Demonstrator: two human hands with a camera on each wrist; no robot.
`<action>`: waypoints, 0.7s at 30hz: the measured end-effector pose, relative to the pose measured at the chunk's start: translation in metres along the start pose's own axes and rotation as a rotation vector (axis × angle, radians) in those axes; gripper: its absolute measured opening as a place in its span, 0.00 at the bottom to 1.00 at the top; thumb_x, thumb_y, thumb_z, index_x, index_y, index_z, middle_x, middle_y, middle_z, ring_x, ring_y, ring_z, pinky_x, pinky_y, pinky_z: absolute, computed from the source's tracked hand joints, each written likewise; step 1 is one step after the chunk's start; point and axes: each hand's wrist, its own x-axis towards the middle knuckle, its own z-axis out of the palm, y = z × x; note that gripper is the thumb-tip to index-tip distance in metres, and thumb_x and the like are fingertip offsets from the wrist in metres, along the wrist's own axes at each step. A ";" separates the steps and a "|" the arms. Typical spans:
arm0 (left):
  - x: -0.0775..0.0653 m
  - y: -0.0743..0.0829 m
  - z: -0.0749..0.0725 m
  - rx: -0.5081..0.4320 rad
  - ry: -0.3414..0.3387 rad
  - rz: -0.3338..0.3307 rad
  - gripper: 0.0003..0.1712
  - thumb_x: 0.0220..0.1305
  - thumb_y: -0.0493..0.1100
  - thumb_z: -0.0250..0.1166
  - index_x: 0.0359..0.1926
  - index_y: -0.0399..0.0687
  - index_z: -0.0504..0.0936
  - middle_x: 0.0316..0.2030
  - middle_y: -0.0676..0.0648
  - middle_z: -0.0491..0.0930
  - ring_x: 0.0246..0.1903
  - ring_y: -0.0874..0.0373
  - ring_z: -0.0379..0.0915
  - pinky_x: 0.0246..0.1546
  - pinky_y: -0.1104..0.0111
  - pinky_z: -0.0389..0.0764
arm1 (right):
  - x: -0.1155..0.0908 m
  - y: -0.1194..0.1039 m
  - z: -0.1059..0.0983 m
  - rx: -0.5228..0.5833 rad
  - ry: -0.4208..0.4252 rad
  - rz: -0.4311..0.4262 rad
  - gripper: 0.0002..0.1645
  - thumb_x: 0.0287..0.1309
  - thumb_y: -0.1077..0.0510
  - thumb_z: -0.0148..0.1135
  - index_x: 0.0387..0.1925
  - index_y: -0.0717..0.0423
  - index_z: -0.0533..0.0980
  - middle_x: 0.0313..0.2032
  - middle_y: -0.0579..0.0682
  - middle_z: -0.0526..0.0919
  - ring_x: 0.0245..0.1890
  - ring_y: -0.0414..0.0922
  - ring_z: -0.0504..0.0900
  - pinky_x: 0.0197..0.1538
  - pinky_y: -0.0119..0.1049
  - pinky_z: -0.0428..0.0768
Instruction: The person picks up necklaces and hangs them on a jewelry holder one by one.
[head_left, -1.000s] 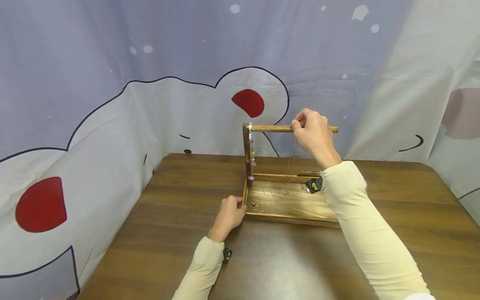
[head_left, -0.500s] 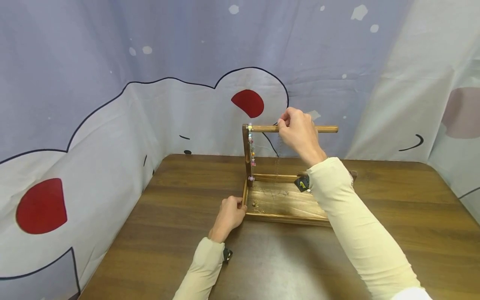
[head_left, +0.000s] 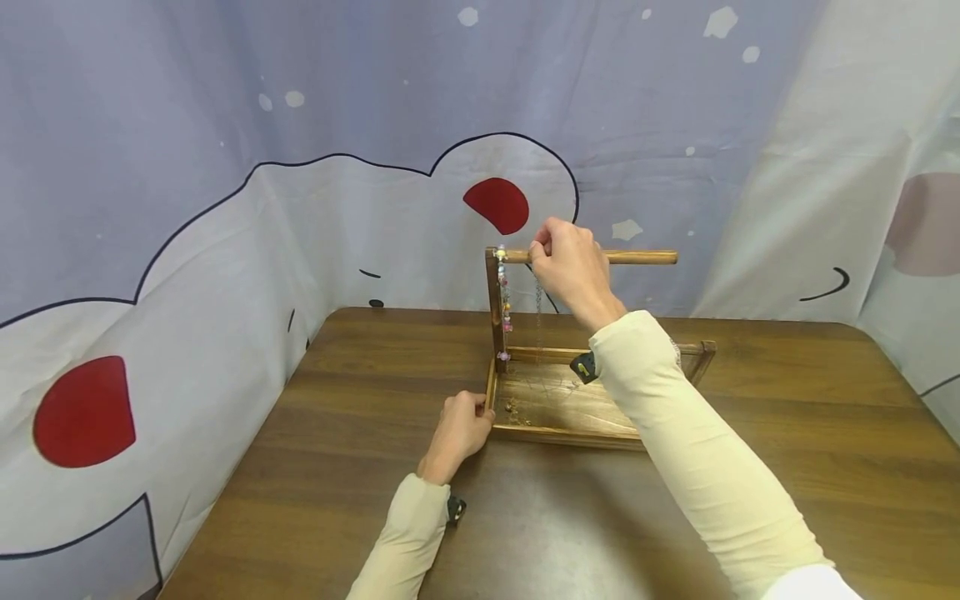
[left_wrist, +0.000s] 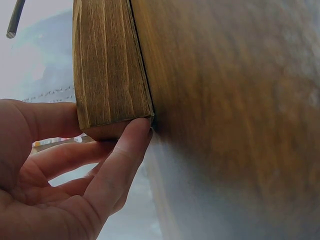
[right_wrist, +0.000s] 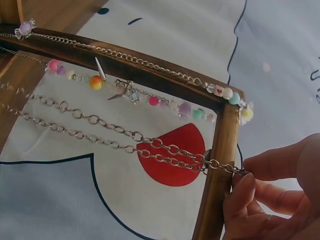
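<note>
Chain (right_wrist: 156, 143) and right hand (head_left: 573, 271) are sitting farther left along the wooden bar (head_left: 641, 257) than a second ago, so we are reading the chain as being slid toward the beaded necklace (right_wrist: 184, 109), and we are judging that only a little of the bar is remaining between them. The right hand is pinching the chain's upper part between thumb and fingers, just right of the necklace, while the links are crossing the bar and hanging down over the tray (head_left: 570, 437). The left hand (head_left: 456, 429) is holding its place, gripping the tray's near left corner between thumb and fingers and, we are supposing, steadying it.

Counting, we are finding two hands, one bar on one upright post (head_left: 494, 292), one tray, one beaded necklace hanging from the bar's left end beside the post, and one chain hanging in two strands. We are seeing two black wrist devices (head_left: 455, 510), one on each wrist. Small gold-coloured pieces (head_left: 511, 407) are lying at the tray's near left, too small for us to count, and the right arm is hiding part of the tray's right side
</note>
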 end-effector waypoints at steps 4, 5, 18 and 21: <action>0.000 0.000 0.000 -0.008 -0.005 -0.003 0.06 0.56 0.35 0.57 0.29 0.41 0.81 0.12 0.54 0.65 0.13 0.63 0.59 0.15 0.71 0.60 | 0.000 -0.004 0.004 -0.001 0.006 -0.018 0.07 0.57 0.55 0.49 0.29 0.50 0.73 0.27 0.46 0.77 0.29 0.47 0.75 0.31 0.44 0.71; 0.000 0.000 0.000 -0.009 -0.007 -0.006 0.07 0.56 0.35 0.57 0.30 0.40 0.82 0.13 0.54 0.66 0.13 0.63 0.59 0.15 0.71 0.61 | 0.000 -0.005 0.004 -0.001 0.006 -0.020 0.07 0.57 0.55 0.49 0.29 0.50 0.73 0.27 0.46 0.77 0.29 0.48 0.75 0.30 0.44 0.71; -0.001 0.000 0.000 -0.008 -0.009 -0.007 0.08 0.56 0.35 0.57 0.33 0.38 0.82 0.12 0.53 0.65 0.12 0.63 0.57 0.14 0.72 0.59 | 0.001 -0.010 0.009 0.020 -0.003 -0.044 0.07 0.57 0.57 0.49 0.28 0.51 0.73 0.26 0.46 0.77 0.28 0.47 0.75 0.31 0.42 0.71; -0.001 0.000 -0.002 -0.012 -0.014 -0.016 0.11 0.57 0.35 0.57 0.39 0.36 0.82 0.15 0.52 0.69 0.13 0.63 0.60 0.14 0.72 0.62 | 0.001 -0.011 0.010 0.027 -0.003 -0.049 0.07 0.56 0.57 0.49 0.28 0.52 0.73 0.26 0.46 0.77 0.28 0.46 0.75 0.30 0.41 0.71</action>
